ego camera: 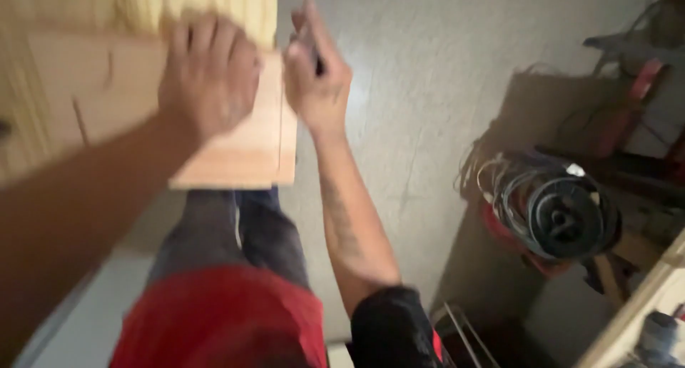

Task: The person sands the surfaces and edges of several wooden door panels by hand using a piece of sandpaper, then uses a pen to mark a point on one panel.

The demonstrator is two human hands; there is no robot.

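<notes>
A flat, pale reddish-brown wooden board [246, 150] with a straight sawn end is seen from above, held out over a grey concrete floor [421, 89]. A thin dark line, possibly a pencil mark or a joint, is seen running along the board near its right edge; which one cannot be told through the blur. The board is pressed down by the left hand [209, 72], laid flat on it with the fingers close together and slightly curled. At the board's right edge, the right hand [317, 72] is closed around a slim dark pencil-like tool [316, 57], its tip hidden behind the fingers. Judged from this, marking appears under way, and no cut is seen along the line. Yellowish grooved timber panels [143, 4] lie beyond the board. Below, the person's dark trousers [228, 232] and red shirt [221, 318] are seen. To the right, a dark coil of cable [556, 211] rests among cluttered tools.
</notes>
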